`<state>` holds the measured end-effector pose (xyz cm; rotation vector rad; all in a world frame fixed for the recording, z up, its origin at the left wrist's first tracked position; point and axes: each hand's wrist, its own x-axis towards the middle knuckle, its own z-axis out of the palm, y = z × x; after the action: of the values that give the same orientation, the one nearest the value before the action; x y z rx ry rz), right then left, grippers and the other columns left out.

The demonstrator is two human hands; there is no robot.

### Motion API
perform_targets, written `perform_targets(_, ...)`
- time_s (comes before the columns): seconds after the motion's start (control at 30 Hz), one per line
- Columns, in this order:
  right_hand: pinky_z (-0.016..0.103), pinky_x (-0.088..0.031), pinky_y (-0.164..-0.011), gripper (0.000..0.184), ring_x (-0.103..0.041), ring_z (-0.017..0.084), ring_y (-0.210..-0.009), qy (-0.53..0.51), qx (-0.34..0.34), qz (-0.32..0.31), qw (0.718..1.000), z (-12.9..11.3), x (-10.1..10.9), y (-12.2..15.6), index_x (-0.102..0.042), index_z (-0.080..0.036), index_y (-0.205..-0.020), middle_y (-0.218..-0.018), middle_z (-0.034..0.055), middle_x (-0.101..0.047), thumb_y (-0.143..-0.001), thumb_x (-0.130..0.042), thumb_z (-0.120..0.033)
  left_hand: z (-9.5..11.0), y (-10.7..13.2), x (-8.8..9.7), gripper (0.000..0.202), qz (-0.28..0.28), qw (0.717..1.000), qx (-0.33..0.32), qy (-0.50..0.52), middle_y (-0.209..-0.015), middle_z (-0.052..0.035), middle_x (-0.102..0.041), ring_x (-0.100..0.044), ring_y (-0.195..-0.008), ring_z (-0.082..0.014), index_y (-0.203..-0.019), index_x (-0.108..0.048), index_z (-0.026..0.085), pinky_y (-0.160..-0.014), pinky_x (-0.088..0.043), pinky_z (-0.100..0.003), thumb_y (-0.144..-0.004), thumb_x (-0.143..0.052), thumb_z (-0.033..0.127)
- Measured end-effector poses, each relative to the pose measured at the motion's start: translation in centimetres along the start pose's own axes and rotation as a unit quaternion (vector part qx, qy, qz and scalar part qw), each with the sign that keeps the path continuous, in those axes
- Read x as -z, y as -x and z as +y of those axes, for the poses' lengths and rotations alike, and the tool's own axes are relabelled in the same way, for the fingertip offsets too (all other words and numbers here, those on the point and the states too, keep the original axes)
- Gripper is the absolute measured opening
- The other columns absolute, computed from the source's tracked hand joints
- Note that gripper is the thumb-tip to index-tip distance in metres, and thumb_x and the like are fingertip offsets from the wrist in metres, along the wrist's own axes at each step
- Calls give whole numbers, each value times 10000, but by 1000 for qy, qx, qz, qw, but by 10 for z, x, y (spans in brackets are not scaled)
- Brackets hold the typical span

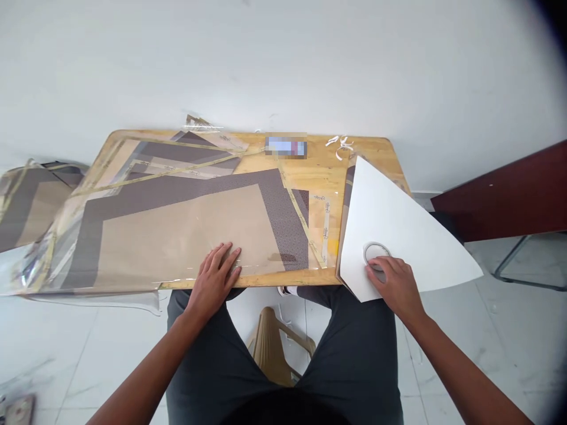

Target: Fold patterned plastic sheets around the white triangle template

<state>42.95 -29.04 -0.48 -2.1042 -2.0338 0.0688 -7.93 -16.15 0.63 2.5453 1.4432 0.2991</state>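
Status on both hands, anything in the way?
Left hand flat on clear film over tan-and-grey sheet. Right hand on tape roll, atop white card. Tape scraps at far table edge.

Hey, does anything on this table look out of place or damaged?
Yes: curled scraps of tape lie loose near the far edge of the wooden table, and the clear plastic film sags past the near-left edge, looking unsecured.

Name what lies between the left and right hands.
The head view shows, from left hand to right hand: plastic-covered brown sheet, bare wooden table, then white card.
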Motion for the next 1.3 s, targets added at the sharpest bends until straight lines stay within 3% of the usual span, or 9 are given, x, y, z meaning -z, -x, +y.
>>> perform_targets(0.13,515,-483,-944,234,-631,331,-1045,-24,-37,45,998,-7,2,1,-628,-219,-1118,-1115,124,-733,-1060,-509,-412,3,-2,-1,495,19,1000,-22,-8,-1680,-119,-469,-367,-1611,-306,-1618,-483,264,-1322,-324,-572,-1129,-438,330)
perform_targets(0.23,527,-497,-989,216,-631,331,-1112,-86,-55,110,989,-32,4,-2,-585,-215,-1202,-1210,148,-725,-1066,-505,-362,33,0,-10,492,14,998,-58,-15,-1683,-90,-482,-336,-1628,-279,-1615,-495,261,-1340,-301,-541,-1128,-426,270)
perform_targets(0.3,531,-505,-1028,211,-634,321,-1163,-126,-21,138,982,-62,2,-7,-559,-218,-1250,-1283,157,-719,-1069,-523,-319,59,3,-19,513,-3,996,-83,-21,-1715,-76,-445,-308,-1642,-275,-1634,-474,243,-1347,-296,-515,-1123,-439,259)
perform_targets(0.4,537,-478,-1129,257,-657,287,-1219,-148,69,115,980,-114,-7,-13,-531,-222,-1334,-1301,137,-739,-1078,-515,-225,88,8,-34,580,-14,995,-96,-28,-1772,-52,-338,-251,-1663,-275,-1689,-390,241,-1358,-275,-492,-1114,-465,282)
perform_targets(0.53,520,-475,-1162,400,-670,261,-1298,-118,92,65,987,-154,-22,-8,-457,-202,-1495,-1399,141,-718,-1097,-468,-165,97,13,-46,649,-17,994,-97,-41,-1798,-47,-258,-196,-1678,-274,-1726,-307,232,-1371,-240,-480,-1106,-487,305)
perform_targets(0.77,544,-459,-1202,574,-619,269,-1414,-96,69,67,991,-155,-33,17,-306,-203,-1666,-1539,160,-631,-1109,-441,-166,89,18,-48,731,-30,991,-119,-58,-1804,-56,-232,-191,-1678,-285,-1736,-279,234,-1372,-230,-485,-1054,-541,222)
perform_targets(0.97,557,-493,-1199,517,-623,275,-1411,-124,55,90,987,-149,-28,17,-376,-207,-1610,-1527,150,-642,-1102,-466,-174,86,19,-46,694,-39,988,-137,-54,-1811,-61,-212,-176,-1682,-287,-1719,-320,223,-1369,-228,-487,-1056,-524,193)
perform_targets(1.13,569,-498,-1201,456,-676,266,-1342,-118,81,75,987,-146,-25,17,-428,-223,-1540,-1443,125,-706,-1093,-495,-159,86,21,-49,774,-43,989,-131,-60,-1813,-52,-201,-140,-1688,-290,-1724,-305,221,-1373,-211,-496,-994,-532,100)
perform_targets(1.3,560,-506,-1177,377,-633,275,-1392,-131,59,118,983,-139,-8,15,-485,-225,-1460,-1480,145,-676,-1086,-508,-187,86,28,-52,795,-31,990,-120,-61,-1811,-59,-214,-137,-1688,-299,-1721,-315,222,-1373,-196,-507,-973,-561,110)
